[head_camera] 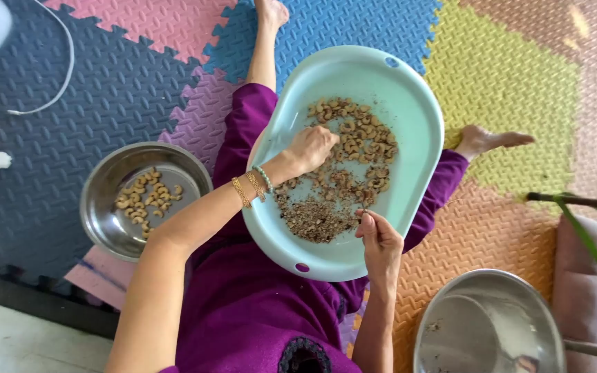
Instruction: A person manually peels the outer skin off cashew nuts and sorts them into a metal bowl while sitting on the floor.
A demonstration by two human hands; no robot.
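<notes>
Here the tray rests on the lap, cashews at its far end, husks near. The left hand reaches among the nuts, fingers curled together; the right hand pinches a small bit over the near rim. A steel bowl with nuts sits left.

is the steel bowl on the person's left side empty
No, the steel bowl on the left holds a small heap of pale cashew nuts.

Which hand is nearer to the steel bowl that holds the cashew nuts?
The left hand. It rests in the pale green tray on the nuts, on the side towards the steel bowl with cashews. The right hand is at the tray's near edge, farther from that bowl.
</notes>
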